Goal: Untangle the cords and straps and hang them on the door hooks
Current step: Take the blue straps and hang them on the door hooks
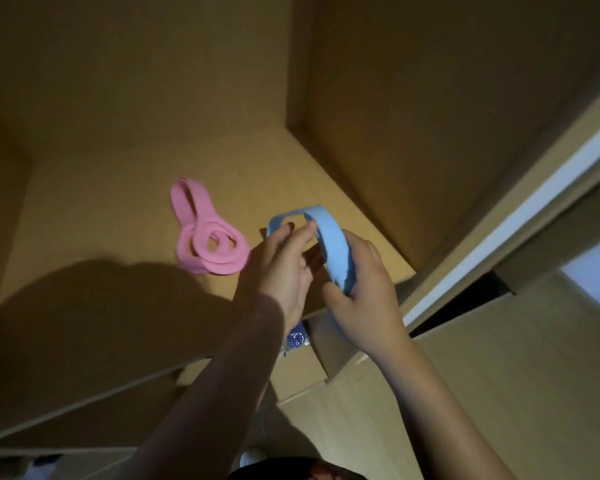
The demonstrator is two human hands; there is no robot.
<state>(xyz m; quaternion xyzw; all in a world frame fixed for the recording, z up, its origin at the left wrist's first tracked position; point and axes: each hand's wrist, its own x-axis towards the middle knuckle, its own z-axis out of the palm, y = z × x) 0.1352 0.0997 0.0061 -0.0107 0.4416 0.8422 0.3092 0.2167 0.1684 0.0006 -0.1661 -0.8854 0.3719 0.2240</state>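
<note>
1. While I watch, the left hand (pixel 284 268) pinches the blue strap (pixel 329 244) above the shelf (pixel 101 209).
2. The right hand (pixel 364 292) curls around it.
3. The pink strap (pixel 208 237) lies coiled on the shelf.

Dim warm light is falling inside a tan wooden cupboard (pixel 298 57). Its shelf (pixel 94 209) is meeting a back panel (pixel 136 81) and a right side panel (pixel 430 116). A broad shadow (pixel 101 306) is covering the shelf's near left; a white strip (pixel 520 216) is slanting alongside.
</note>
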